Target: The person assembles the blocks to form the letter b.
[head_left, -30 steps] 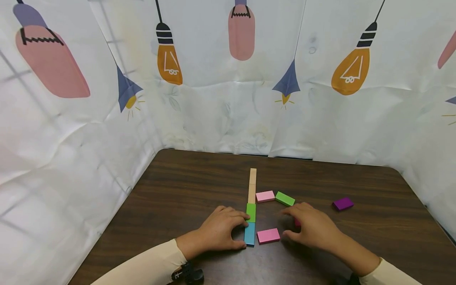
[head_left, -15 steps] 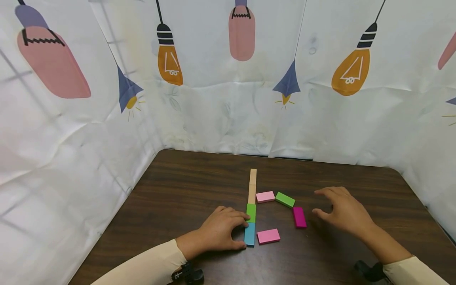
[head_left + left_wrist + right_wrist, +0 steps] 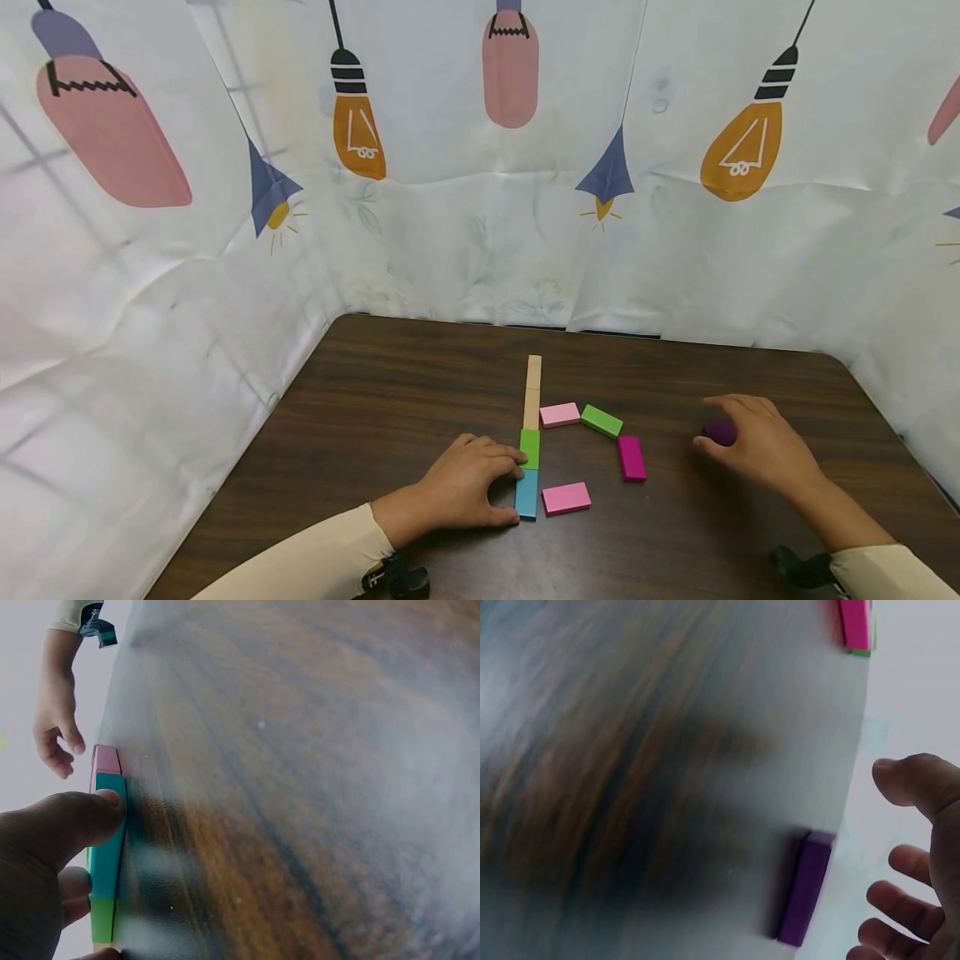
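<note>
Looking down from the head camera, the left hand rested on the dark wooden surface, its grip curled against the side of the blue block and the green block at the near end of a straight row that ran on into two tan blocks. The right hand hovered over the purple block well off to the right, fingers loosely curved around it without clearly closing. Between the hands lay a pink block, a magenta block, a second green block and a pale pink block. At the left wrist, the thumb pressed the blue block's edge, with other fingertips on its far side. At the right wrist, the purple block lay flat on the surface, just beside the spread, relaxed fingers, which did not touch it.
</note>
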`<action>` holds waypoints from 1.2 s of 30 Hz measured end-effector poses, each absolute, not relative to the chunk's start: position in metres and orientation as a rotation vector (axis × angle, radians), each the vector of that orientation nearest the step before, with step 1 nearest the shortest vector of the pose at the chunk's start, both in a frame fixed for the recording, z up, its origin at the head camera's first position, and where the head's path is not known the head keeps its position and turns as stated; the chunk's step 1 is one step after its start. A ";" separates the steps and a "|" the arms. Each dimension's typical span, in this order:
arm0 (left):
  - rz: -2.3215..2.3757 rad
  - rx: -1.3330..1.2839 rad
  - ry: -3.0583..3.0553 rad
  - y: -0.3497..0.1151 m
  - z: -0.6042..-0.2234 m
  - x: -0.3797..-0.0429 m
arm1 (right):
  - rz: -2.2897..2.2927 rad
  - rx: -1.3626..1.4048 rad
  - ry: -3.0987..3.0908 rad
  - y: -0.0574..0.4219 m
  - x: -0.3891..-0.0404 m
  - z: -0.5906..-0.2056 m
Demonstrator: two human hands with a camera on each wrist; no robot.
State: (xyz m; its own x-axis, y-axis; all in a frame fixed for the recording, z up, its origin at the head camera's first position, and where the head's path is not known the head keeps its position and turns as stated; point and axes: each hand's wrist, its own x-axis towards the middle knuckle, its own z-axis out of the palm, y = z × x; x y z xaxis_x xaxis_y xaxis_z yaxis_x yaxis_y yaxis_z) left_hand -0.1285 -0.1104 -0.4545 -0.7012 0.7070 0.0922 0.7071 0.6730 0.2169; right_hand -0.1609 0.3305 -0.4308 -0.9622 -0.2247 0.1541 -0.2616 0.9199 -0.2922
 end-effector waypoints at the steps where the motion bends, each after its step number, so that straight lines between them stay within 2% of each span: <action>1: -0.372 -1.215 -2.872 -0.110 -0.454 -0.128 | 0.467 0.363 -2.969 0.333 -0.161 -0.432; 12: -0.363 -1.217 -2.860 -0.111 -0.454 -0.129 | 0.441 0.232 -3.088 0.354 -0.165 -0.440; 36: -0.369 -1.211 -2.857 -0.110 -0.455 -0.128 | 0.497 0.268 -3.115 0.363 -0.167 -0.445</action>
